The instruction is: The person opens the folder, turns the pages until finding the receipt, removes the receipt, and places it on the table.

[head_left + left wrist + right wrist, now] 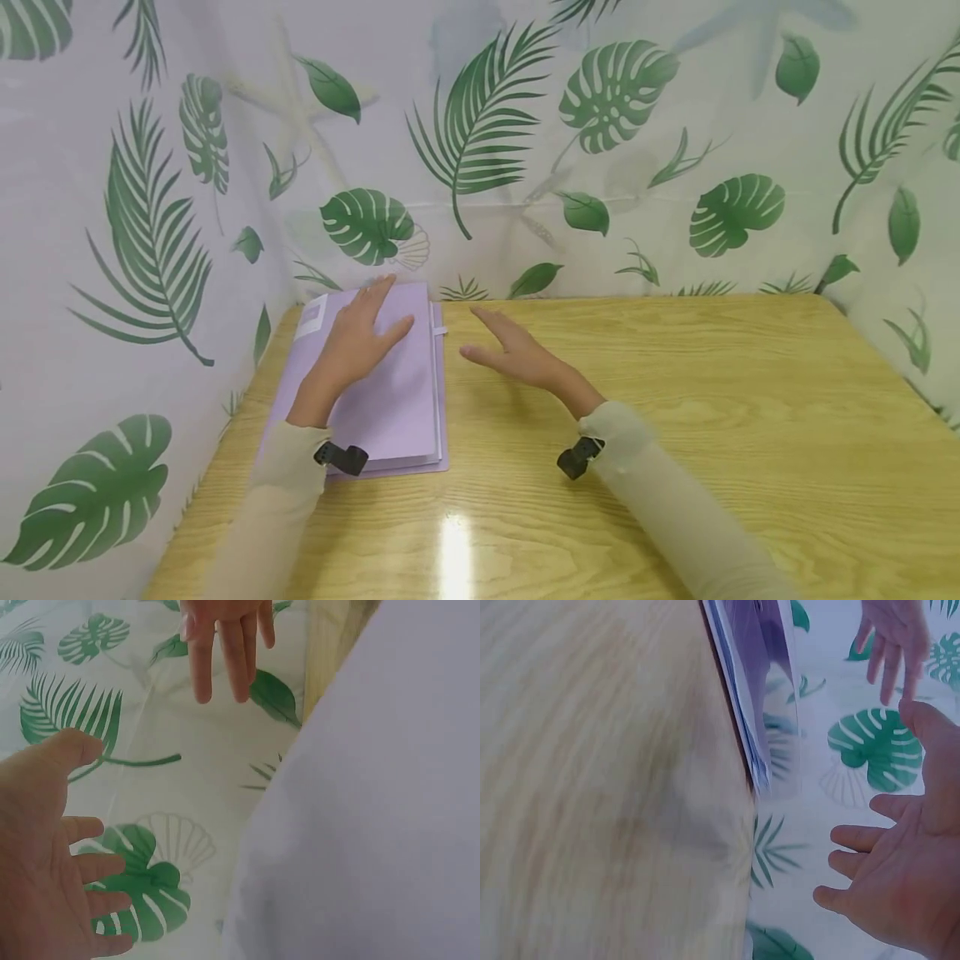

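A light purple file folder (pixel 390 375) lies closed on the left part of the table, with a white label at its upper left corner and a small tab on its right edge. Sheets show along its side edge in the right wrist view (pixel 735 697). Over the folder is my left hand (pixel 356 342), fingers extended and thumb spread, holding nothing. My right hand (pixel 521 354) is to the right of the folder, above bare wood, with its fingers straight and nothing in it. Both palms face inward, as the left wrist view shows of the left hand (pixel 45 862).
The wooden table (pixel 712 400) reaches back to a white wall covering (pixel 510 158) printed with green leaves, which also stands along the left and right sides. A black strap device sits on each wrist, over pale sleeves (pixel 675 500). Light glares off the table's front.
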`<state>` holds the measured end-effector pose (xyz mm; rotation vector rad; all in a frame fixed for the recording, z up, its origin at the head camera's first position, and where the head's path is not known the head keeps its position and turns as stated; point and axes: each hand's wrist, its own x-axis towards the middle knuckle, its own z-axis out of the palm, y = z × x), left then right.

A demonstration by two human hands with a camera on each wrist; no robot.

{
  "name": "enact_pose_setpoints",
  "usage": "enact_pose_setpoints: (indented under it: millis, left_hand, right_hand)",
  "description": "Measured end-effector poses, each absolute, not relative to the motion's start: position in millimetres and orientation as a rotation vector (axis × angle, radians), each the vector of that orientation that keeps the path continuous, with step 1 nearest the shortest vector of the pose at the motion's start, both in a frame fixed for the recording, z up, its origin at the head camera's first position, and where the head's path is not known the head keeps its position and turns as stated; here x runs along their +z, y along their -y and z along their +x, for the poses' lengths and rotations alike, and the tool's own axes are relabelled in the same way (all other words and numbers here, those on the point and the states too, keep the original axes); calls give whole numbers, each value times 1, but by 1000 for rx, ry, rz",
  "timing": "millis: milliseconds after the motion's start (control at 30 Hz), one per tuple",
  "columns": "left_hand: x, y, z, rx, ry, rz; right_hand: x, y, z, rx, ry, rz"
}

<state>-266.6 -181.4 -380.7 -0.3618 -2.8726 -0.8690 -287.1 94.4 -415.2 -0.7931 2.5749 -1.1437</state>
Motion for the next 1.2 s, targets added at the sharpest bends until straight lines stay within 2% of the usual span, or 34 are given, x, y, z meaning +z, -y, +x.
enact_pose_setpoints:
  millis: [267,600,1000,1200]
  left_hand:
    - [-401,240,-255,-1059,2972,-151]
    - [-427,287,-241,-993,3088,16]
    - [-431,299,-228,-1121,3174,160]
    - [-427,294,-230,-1109,3177,216]
  right_hand:
    - [-429,-65,-279,-1330,-2338,-683]
    - [-449,-44,-273,-1328,-2310,-607]
    - [-453,-35,-266,-1260,-2354,-605]
    - [-455,-35,-268,-1411,-2323,-542]
